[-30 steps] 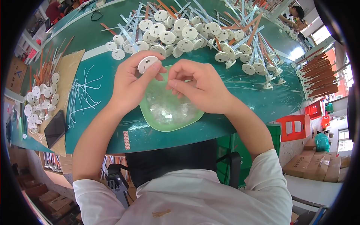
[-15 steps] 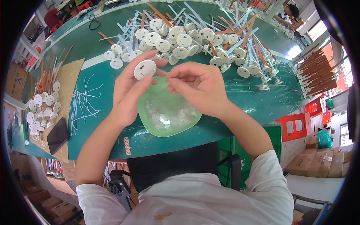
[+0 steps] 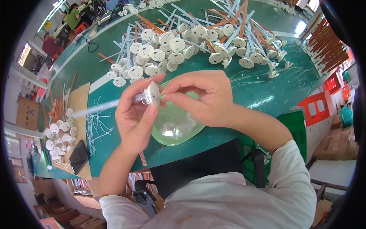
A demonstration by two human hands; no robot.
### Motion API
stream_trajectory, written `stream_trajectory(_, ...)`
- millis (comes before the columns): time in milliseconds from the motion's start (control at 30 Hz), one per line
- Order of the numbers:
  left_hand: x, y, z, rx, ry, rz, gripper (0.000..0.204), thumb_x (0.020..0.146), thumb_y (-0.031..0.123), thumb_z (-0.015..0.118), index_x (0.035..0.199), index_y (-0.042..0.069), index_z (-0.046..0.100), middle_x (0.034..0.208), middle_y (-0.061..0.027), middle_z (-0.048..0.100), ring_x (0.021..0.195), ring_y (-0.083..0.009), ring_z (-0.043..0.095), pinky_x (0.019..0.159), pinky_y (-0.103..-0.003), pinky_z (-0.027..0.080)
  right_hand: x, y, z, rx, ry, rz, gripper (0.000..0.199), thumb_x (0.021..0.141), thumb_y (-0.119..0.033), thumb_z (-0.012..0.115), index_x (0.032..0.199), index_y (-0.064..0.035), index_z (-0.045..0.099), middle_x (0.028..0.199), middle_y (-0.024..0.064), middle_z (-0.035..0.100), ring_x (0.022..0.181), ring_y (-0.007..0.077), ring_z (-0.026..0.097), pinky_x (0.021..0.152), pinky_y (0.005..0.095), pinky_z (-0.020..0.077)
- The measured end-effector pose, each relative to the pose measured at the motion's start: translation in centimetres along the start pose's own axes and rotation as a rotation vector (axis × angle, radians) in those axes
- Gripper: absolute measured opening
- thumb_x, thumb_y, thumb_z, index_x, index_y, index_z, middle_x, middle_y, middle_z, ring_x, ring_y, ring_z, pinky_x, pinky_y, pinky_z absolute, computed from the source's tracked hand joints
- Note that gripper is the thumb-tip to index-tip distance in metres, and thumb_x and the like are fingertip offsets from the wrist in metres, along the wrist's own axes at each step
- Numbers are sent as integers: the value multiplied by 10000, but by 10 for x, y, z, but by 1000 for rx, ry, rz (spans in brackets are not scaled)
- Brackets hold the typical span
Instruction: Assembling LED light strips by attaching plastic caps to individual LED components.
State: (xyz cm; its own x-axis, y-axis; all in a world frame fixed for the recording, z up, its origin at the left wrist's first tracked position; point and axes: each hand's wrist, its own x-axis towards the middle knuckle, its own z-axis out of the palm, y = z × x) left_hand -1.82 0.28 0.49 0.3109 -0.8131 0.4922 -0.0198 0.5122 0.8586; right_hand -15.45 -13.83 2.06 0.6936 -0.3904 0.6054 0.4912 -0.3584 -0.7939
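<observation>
My left hand [image 3: 130,120] is closed round a white round disc [image 3: 153,94], which is tilted so its face points right. A pale, translucent strip [image 3: 108,106] runs back from the disc to the left, and a thin white wire loops beside it. The fingertips of my right hand [image 3: 209,101] are pinched together against the disc's face. Something small and pale seems to be between them, too small to name. Below both hands stands a light green bowl [image 3: 171,142] with small clear pieces in it, partly hidden by my right hand.
A heap of similar white discs [image 3: 176,44] with pale and orange strips lies beyond my hands. At left are loose white wires [image 3: 98,126], a dark phone [image 3: 79,157] and more discs [image 3: 60,125] on cardboard. Red crates [image 3: 317,108] stand at right. Other people sit far left.
The disc has turned from facing up at me to nearly edge-on. My right fingertips have come from beside it onto its face. The whole view has shifted as my head moved.
</observation>
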Motion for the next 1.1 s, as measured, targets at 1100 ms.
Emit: stream_trajectory(1100,-2,-9,0,-35,10,-25,556,944,122,667,1437,-16,452,1445,-261,486,1322,-407,502,1117,-490,385,-5,13,9,-509,110,-526,153,734,-3,769,869,-37,706,746,90,672,618,244,659,515,311,506)
